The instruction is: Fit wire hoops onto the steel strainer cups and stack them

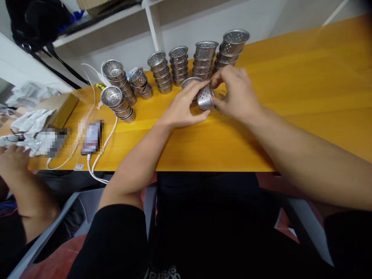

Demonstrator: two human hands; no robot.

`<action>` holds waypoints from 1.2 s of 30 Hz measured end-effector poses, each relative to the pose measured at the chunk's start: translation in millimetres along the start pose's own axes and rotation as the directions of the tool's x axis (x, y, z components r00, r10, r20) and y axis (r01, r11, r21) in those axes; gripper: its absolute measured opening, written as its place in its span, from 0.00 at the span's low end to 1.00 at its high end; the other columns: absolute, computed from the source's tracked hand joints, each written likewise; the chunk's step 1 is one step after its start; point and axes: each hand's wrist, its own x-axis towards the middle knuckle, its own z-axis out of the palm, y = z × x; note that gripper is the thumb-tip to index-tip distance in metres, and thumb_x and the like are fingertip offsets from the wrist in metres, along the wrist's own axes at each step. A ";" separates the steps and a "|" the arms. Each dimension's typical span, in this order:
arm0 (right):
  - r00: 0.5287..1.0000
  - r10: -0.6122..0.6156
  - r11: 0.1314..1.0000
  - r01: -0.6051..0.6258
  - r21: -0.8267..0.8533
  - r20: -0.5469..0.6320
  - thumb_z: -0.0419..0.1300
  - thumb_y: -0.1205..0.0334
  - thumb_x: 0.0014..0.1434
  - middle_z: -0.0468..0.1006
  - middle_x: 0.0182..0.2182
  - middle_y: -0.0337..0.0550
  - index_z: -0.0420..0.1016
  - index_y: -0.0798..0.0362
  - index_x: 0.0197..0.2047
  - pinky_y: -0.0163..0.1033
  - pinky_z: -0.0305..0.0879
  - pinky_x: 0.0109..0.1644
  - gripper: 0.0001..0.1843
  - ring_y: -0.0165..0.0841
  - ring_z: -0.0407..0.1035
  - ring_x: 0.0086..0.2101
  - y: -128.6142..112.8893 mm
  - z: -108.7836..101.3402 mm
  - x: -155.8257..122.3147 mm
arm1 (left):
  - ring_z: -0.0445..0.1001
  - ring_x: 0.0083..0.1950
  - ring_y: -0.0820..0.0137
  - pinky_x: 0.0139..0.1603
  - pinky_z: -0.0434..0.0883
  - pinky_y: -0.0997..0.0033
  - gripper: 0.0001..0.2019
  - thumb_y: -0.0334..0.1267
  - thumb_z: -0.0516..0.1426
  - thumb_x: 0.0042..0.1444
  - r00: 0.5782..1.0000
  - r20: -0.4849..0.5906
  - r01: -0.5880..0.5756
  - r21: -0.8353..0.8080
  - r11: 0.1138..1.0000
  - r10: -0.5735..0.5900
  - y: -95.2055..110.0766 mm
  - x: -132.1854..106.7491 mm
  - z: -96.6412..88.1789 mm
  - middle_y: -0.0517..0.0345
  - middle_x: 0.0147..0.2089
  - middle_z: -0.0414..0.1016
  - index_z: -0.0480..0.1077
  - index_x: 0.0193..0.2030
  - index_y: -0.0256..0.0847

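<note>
A small perforated metal cup is tilted on its side between my two hands, just above the table. My left hand grips it from the left, fingers over the top and thumb below. From the right, my right hand pinches its edge between thumb and fingers. Directly behind my left fingers shows the rim of another metal cup, mostly hidden. Close behind my right hand rises a tall stack of the same cups, its lower part covered by the hand.
More nested cup stacks line the back of the yellow table, with leaning ones to the left. A phone with white cables lies at left. Another person's hand rests near plastic bags.
</note>
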 end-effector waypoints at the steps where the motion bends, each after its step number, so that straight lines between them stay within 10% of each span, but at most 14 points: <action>1: 1.000 -0.001 1.000 0.001 0.027 0.001 0.72 0.26 0.82 0.89 0.69 0.54 0.85 0.29 0.69 0.94 0.61 0.89 0.24 0.77 0.77 0.73 -1.0 0.6 0.2 | 0.84 0.85 0.34 0.91 0.79 0.17 0.45 0.75 0.66 0.78 1.000 0.004 -0.003 -0.006 1.000 0.003 0.6 -0.2 1.0 0.42 0.83 0.81 0.63 0.93 0.62; 12: 0.993 0.029 0.984 -0.048 0.170 0.112 0.75 0.21 0.77 0.92 0.70 0.46 0.94 0.21 0.67 0.93 0.68 0.88 0.25 0.76 0.76 0.76 25.9 12.3 3.6 | 0.75 0.94 0.33 0.98 0.72 0.18 0.45 0.75 0.63 0.81 1.000 0.004 -0.029 0.005 1.000 0.029 -20.2 3.8 10.3 0.42 0.91 0.74 0.62 0.95 0.62; 19: 0.994 -0.093 0.972 0.105 0.211 -0.065 0.82 0.31 0.75 0.91 0.56 0.52 0.91 0.34 0.48 0.89 0.84 0.73 0.18 0.70 0.86 0.60 44.7 25.9 5.9 | 0.73 0.95 0.33 0.98 0.70 0.24 0.48 0.78 0.64 0.80 0.996 -0.009 -0.092 -0.051 0.994 0.092 -32.8 6.4 13.1 0.42 0.91 0.73 0.62 0.95 0.60; 36: 0.984 0.002 0.991 0.022 0.133 -0.176 0.77 0.31 0.83 0.93 0.64 0.49 0.90 0.29 0.60 0.94 0.78 0.78 0.16 0.71 0.86 0.63 30.9 19.5 1.6 | 0.79 0.90 0.33 0.94 0.76 0.20 0.51 0.85 0.68 0.74 0.990 -0.087 -0.116 -0.094 0.989 0.108 -35.6 9.2 13.3 0.44 0.86 0.78 0.68 0.92 0.62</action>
